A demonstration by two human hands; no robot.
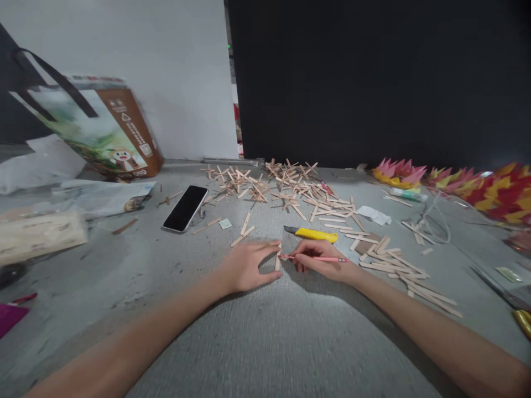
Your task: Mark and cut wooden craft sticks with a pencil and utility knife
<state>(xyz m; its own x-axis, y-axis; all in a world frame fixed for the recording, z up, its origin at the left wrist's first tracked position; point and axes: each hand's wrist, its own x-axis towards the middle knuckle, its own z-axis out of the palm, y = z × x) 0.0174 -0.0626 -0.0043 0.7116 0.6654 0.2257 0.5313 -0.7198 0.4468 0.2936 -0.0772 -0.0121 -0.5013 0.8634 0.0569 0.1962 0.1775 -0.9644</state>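
My left hand point(248, 265) rests on the grey table and pinches a short wooden craft stick point(277, 260) between thumb and forefinger, holding it flat. My right hand point(319, 261) grips a pink pencil point(315, 258) whose tip touches that stick. A yellow utility knife point(312, 234) lies just beyond both hands. Behind it spreads a heap of stick crosses point(282, 188), and loose sticks point(398, 265) lie to the right of my right hand.
A black phone point(185, 208) lies left of centre. A printed carton point(103, 130) leans at the back left, with papers below it. Folded paper flowers point(456, 182) line the back right. Scissors point(510, 301) sit at the right edge. A dark panel stands behind.
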